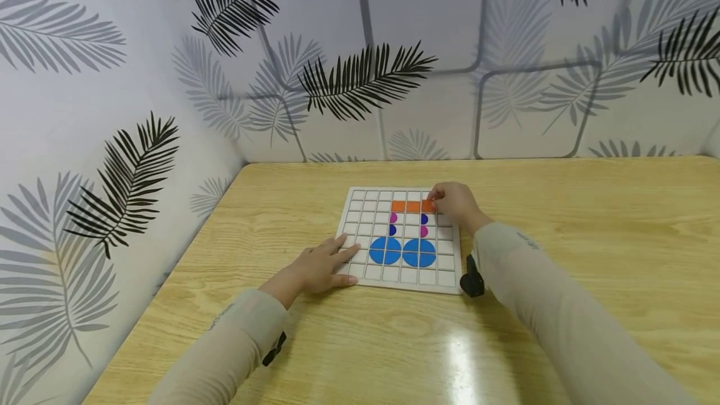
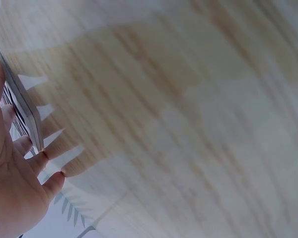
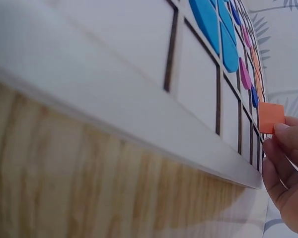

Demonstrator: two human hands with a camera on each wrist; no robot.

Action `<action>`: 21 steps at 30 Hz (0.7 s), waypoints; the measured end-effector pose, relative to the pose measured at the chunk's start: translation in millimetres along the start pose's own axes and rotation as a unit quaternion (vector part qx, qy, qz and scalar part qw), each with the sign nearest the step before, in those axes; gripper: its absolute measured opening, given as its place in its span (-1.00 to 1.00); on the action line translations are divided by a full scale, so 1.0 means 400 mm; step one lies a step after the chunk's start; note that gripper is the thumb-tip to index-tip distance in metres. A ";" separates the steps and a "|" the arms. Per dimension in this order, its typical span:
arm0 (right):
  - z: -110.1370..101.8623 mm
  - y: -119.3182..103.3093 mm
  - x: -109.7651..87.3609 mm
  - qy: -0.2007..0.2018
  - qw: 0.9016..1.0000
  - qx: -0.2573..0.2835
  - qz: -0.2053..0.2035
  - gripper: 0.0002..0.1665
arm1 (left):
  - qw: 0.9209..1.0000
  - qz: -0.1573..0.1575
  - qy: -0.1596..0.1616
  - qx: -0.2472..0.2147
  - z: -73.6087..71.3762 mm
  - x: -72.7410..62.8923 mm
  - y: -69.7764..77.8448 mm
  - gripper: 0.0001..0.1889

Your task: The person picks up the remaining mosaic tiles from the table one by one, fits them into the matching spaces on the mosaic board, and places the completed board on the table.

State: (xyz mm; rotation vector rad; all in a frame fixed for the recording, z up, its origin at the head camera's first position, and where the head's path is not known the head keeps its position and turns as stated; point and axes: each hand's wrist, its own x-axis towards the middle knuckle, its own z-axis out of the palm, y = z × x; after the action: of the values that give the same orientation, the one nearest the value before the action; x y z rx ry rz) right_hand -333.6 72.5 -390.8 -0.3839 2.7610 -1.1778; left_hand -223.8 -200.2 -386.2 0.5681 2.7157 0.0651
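A white grid board (image 1: 445,262) lies on the table, with colored tiles set in its cells. My right hand (image 1: 457,204) is over the board's upper right part. Between its thumb and fingers it pinches an orange square tile (image 3: 271,118), at the right end of an orange row (image 1: 399,206). Below that row sit small pink half circles (image 1: 393,218) and dark blue half circles (image 1: 424,219). Two blue circles (image 1: 378,245) made of quarter pieces lie lower down. At the board's lower left corner my left hand (image 1: 320,265) rests with fingers spread, touching the edge.
The wooden table (image 1: 590,236) extends around the board on all sides. Behind it stands a wall (image 1: 427,130) with a leaf pattern, and another patterned wall (image 1: 34,124) runs along the left. Dark wrist devices (image 1: 472,277) show at both cuffs.
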 end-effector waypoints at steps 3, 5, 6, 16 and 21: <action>0.000 0.002 0.000 -0.009 1.000 -0.013 0.007 -0.80 | 1.000 0.001 0.000 -0.001 0.005 0.001 0.001 -0.30; 0.001 0.005 0.002 -0.017 1.000 -0.017 0.013 -0.77 | 1.000 0.003 0.002 -0.001 0.008 0.002 0.000 -0.30; 0.002 0.006 0.004 -0.020 0.999 -0.019 0.016 -0.77 | 1.000 0.003 0.003 -0.002 0.009 0.002 0.000 -0.30; 0.008 0.006 0.010 -0.014 0.998 -0.058 -0.020 -0.84 | 1.000 0.002 0.007 0.009 0.009 0.004 -0.006 -0.31; 0.011 0.008 0.011 -0.021 0.998 -0.063 -0.010 -0.82 | 1.000 0.004 0.007 0.006 0.010 0.005 -0.006 -0.30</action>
State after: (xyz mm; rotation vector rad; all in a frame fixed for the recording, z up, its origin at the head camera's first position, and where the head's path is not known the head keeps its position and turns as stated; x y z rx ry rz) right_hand -337.7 70.3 -396.0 -0.4456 2.8085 -0.9905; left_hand -225.0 -201.7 -391.0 0.5830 2.7296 0.0561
